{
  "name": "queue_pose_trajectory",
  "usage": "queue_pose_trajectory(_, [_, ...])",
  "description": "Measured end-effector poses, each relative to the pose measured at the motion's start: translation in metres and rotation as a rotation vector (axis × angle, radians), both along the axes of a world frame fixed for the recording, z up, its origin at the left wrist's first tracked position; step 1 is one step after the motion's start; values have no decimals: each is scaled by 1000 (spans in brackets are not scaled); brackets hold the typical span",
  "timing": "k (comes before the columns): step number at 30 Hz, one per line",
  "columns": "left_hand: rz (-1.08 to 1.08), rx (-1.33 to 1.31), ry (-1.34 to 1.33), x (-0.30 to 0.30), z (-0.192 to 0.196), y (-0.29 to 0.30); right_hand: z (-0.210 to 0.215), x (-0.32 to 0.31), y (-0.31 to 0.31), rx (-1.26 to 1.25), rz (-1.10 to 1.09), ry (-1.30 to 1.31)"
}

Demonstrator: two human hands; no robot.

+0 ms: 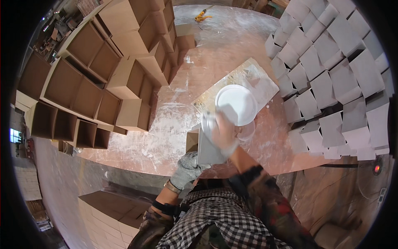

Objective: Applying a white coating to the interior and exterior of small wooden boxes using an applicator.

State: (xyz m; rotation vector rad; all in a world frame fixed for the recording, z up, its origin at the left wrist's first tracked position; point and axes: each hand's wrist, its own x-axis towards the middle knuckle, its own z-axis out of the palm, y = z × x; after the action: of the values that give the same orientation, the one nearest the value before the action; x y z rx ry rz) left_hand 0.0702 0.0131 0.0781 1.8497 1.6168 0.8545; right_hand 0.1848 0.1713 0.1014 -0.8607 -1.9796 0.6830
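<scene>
- Reddish-brown counter (265, 153), curved along its 6 o'clock edge, streaked with white smears (166, 99).
- From 8 to 11 o'clock: stacked brown boxes (128, 81), several with open sides showing.
- At 12 o'clock, far edge: a yellow tool (201, 16).
- Around 3 o'clock: tiers of pale grey boxes (325, 89).
- Between centre and 2 o'clock: a stained board (266, 86), set slantwise.

Has open brown cardboard boxes (119, 79) stacked at left, pale grey open-ended boxes (324, 88) stacked at right, a yellow tool (201, 15) toward the far edge of a white-smeared reddish tabletop (163, 137), and a round red light (377, 169) low at right
</scene>
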Motion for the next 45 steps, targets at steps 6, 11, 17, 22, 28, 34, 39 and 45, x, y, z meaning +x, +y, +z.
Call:
queue_pose_trajectory(6, [46,11,43,-11,-26,-13,0,42,-68,-129,272,171])
queue_pose_trajectory(11, [-6,-74,-156,-7,-6,4,-17,28,27,-34,-70,66])
queue_pose_trajectory(17, [-2,-14,-3,-9,8,0,-2,39,-50,2,152,48])
queue_pose_trajectory(22, [-4,-16,49,-11,0,2,1,40,-65,-23,106,-118])
queue_pose_trajectory(28, [-29,-77,-71,-9,2,7,5,12,8,8,-128,-118])
queue_pose_trajectory(34, [14,-101,125,-18,-26,-15,12,10,-75,-7,315,-147])
queue_pose_trajectory(39, [-92,-115,-83,-7,2,9,5,-13,15,73,-5,-35])
queue_pose_trajectory(45, [-53,11,29,-9,-16,-2,32,-16,-29,33,157,44])
